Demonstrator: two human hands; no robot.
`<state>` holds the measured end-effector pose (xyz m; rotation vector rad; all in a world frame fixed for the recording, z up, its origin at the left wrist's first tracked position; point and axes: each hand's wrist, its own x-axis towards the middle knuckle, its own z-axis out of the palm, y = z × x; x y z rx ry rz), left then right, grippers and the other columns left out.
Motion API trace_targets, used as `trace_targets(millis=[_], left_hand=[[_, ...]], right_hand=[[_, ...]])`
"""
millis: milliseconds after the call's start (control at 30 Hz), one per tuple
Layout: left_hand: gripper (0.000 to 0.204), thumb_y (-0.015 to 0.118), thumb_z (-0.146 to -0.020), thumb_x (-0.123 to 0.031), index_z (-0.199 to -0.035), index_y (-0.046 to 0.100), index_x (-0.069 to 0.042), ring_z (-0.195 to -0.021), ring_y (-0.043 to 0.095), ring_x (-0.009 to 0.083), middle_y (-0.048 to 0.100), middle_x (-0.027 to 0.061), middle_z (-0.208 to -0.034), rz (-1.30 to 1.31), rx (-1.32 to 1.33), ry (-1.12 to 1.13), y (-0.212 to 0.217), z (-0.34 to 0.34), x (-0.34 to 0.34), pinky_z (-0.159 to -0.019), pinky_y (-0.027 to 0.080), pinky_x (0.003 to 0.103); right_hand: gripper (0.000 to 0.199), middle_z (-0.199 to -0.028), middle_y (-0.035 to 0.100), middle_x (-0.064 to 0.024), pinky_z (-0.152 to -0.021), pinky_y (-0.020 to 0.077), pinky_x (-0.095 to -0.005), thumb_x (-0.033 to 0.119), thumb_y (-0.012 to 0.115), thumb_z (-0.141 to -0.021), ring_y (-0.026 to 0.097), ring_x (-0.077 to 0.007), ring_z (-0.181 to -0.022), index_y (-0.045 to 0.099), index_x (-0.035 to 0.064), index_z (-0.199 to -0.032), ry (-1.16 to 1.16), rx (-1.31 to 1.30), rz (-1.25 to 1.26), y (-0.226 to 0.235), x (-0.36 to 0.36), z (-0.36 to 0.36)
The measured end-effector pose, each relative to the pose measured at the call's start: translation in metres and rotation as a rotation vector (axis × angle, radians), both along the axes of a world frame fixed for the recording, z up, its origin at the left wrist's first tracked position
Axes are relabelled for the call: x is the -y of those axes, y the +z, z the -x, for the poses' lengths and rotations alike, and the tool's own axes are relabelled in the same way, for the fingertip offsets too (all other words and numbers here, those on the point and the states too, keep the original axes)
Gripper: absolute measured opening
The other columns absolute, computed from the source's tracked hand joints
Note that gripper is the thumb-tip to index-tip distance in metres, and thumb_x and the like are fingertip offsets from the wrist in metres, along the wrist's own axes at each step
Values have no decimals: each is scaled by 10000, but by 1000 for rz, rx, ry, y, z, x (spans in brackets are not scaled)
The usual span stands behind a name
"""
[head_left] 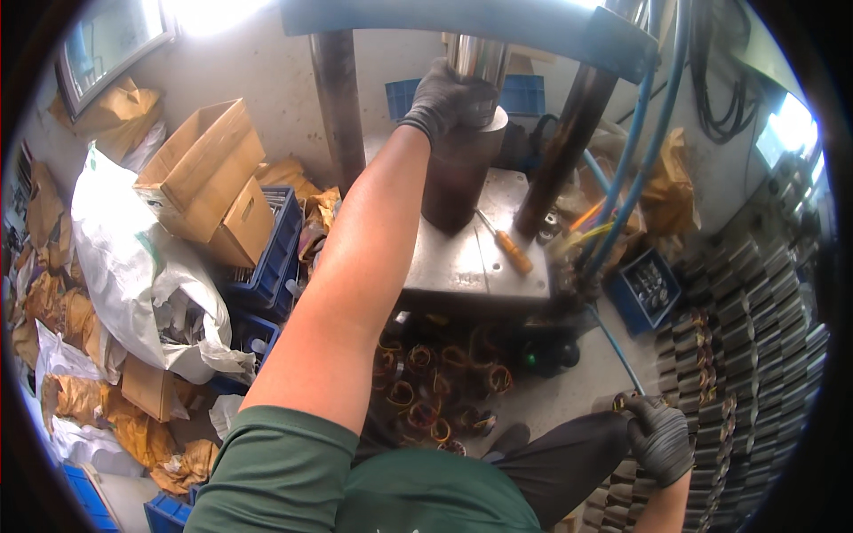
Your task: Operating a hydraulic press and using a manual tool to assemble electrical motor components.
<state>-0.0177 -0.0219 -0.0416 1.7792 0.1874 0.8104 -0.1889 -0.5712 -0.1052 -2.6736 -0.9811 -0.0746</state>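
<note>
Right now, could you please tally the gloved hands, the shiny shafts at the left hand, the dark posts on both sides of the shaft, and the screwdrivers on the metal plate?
Gloved hands: 2 (left hand, right hand)
Shiny shaft: 1
Dark posts: 2 (left post, right post)
Screwdriver: 1
Total: 6

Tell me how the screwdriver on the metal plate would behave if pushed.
The screwdriver would probably roll or swivel, since its handle looks rounded. It might slide easily, as the metal plate looks smooth. Its straight shaft suggests stiffness.
</note>
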Motion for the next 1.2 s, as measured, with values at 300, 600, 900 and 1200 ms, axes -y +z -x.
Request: trace_targets(millis=[300, 600, 900, 1200], left_hand=[[714, 948, -697, -271, -1216, 558, 29, -1044, 690, 240, 698, 167, -1131, 50, 30, -112, -3, -20, 15, -980, 544, 356], [774, 961, -617, -281, -1197, 576, 60, -974, 713, 271, 712, 207, -1065, 22, 59, -53, -6, -28, 9, -877, 576, 377], [742, 958, -619, -274, -1166, 587, 62, -985, 724, 291, 723, 221, -1051, 30, 37, -49, -10, -34, 3, -890, 574, 376], [754, 952, -623, -291, -1176, 588, 69, -994, 726, 302, 726, 236, -1060, -6, 32, -13, -12, -26, -4, -895, 570, 384]], right_hand=[[187, -863, 713, -189, -740, 556, -463, 131, 695, -821, 693, -405, -808, 732, 55, -988, 27, -86, 200, 13, 23, 8], [226, -887, 720, -175, -774, 565, -462, 120, 671, -830, 700, -392, -829, 735, 77, -1043, 31, -73, 302, 18, 21, 9], [230, -877, 723, -191, -777, 563, -470, 89, 638, -855, 702, -399, -837, 745, 70, -1058, 72, -102, 345, 18, 23, 7], [222, -860, 708, -207, -726, 553, -466, 61, 628, -858, 693, -404, -813, 724, 46, -1058, 92, -129, 258, 15, 15, -2]])
